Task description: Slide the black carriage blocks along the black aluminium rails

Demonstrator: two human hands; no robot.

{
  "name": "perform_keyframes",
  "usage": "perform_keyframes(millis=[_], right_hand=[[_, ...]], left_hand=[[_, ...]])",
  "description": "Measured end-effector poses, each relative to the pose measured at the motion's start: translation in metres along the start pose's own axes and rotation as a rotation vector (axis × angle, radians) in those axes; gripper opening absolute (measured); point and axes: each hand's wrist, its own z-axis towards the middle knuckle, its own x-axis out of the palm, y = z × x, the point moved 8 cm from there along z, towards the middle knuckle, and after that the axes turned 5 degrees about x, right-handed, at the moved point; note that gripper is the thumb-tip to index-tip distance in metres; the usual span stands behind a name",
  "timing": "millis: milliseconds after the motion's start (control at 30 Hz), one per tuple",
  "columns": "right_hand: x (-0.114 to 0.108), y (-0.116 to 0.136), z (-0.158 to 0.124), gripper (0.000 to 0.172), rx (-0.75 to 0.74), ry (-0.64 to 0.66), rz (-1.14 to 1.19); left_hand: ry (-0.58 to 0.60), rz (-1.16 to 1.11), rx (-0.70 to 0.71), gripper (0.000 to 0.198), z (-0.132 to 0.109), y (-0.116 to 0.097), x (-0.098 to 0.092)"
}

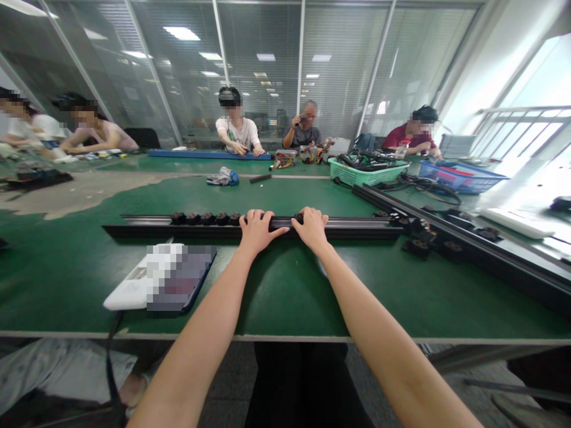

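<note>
My left hand (259, 230) and my right hand (311, 228) lie side by side on a long black aluminium rail (357, 229), fingers curled over it. A row of several dark round-topped fittings (200, 219) sits along the rail, left of my left hand. A second black rail (486, 255) runs diagonally on the right, with several loose black blocks (417, 248) next to its near end. Left of my forearms lies a flat white and dark object (167, 276), pixelated and impossible to identify.
The rails lie on a green workbench (285, 297) with a pale front edge. Across it are a green basket of cables (368, 172), a blue basket (459, 177), a crumpled cloth (222, 176) and several seated people, one holding a small dark object near their face.
</note>
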Motion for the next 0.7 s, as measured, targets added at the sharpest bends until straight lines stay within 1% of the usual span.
perform_keyframes(millis=[467, 700], right_hand=[[-0.0016, -0.0035, 0.0016, 0.022, 0.002, -0.011, -0.012], [-0.0029, -0.0053, 0.0024, 0.022, 0.016, -0.007, -0.014]], left_hand=[[-0.016, -0.002, 0.003, 0.057, 0.0006, 0.0016, 0.0020], [-0.018, 0.008, 0.012, 0.059, 0.0009, 0.0011, 0.0013]])
